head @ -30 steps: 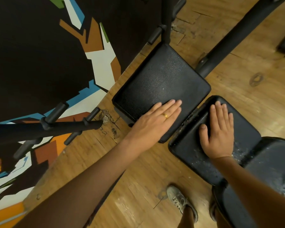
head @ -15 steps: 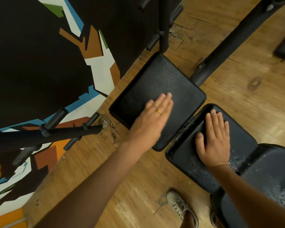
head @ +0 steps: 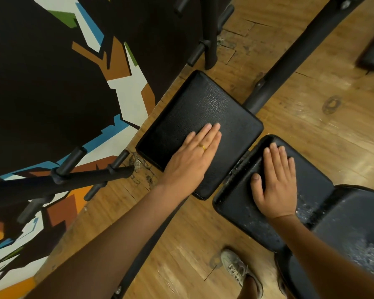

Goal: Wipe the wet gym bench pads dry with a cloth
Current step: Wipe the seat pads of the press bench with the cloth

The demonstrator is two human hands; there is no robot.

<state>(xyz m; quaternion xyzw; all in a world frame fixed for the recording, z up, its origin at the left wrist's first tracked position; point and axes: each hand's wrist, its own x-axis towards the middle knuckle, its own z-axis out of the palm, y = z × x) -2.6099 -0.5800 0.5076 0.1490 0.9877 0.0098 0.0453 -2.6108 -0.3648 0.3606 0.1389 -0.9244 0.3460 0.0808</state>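
Three black bench pads lie in a row over the wooden floor. My left hand (head: pixel 193 156), wearing a gold ring, rests flat with straight fingers on the square far pad (head: pixel 199 108), which looks dry. Flat on the middle pad (head: pixel 311 182) lies my right hand (head: pixel 275 182), fingers spread. That pad carries water droplets near my wrist and along its left edge. The large near pad (head: pixel 354 234) at the lower right is also speckled with water. No cloth is in view.
A black barbell rack arm (head: pixel 73 180) with pegs juts in from the left. A thick black frame tube (head: pixel 289 59) runs up to the right behind the far pad. A painted wall (head: pixel 52 83) fills the left. My shoe (head: pixel 238 268) stands on the floor below.
My left hand slid leftward across the far pad, staying flat. My right hand kept its place on the middle pad. The view shifted slightly.
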